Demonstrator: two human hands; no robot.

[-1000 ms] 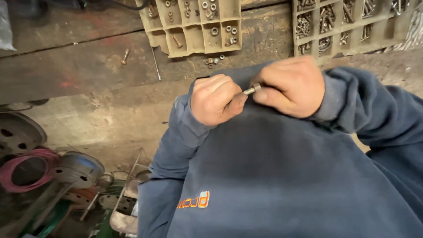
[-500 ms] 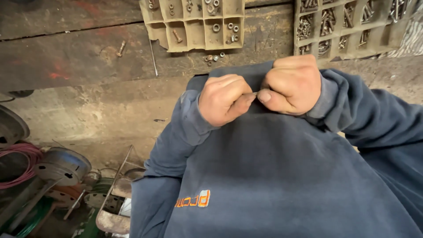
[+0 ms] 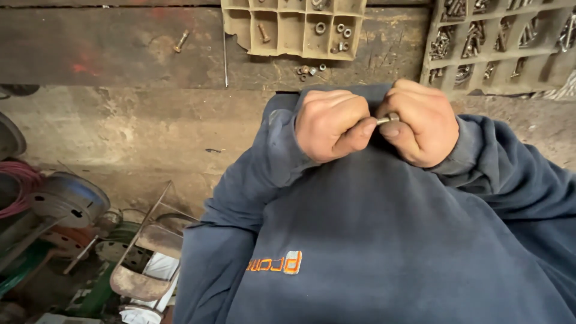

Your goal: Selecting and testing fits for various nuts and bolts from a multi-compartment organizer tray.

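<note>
My left hand (image 3: 331,125) and my right hand (image 3: 417,123) are clenched close together in front of my chest, against my dark blue sweatshirt (image 3: 384,240). Between them I hold a small metal bolt (image 3: 387,119); only a short silvery stretch of it shows between the fingers. My left thumb and fingers pinch one end and my right fingers close over the other end. Whether a nut sits on it is hidden by my fingers.
A beige compartment tray (image 3: 294,27) with a few nuts and bolts lies on the worn wooden bench (image 3: 120,54); loose nuts (image 3: 309,70) and a rusty bolt (image 3: 180,41) lie beside it. A second tray (image 3: 498,42) full of fasteners is right. Scrap metal and discs (image 3: 69,201) fill the floor left.
My hands stay locked on the bolt with small finger shifts. The view has drifted, so the floor clutter at left slid and the trays moved slightly in the picture.
</note>
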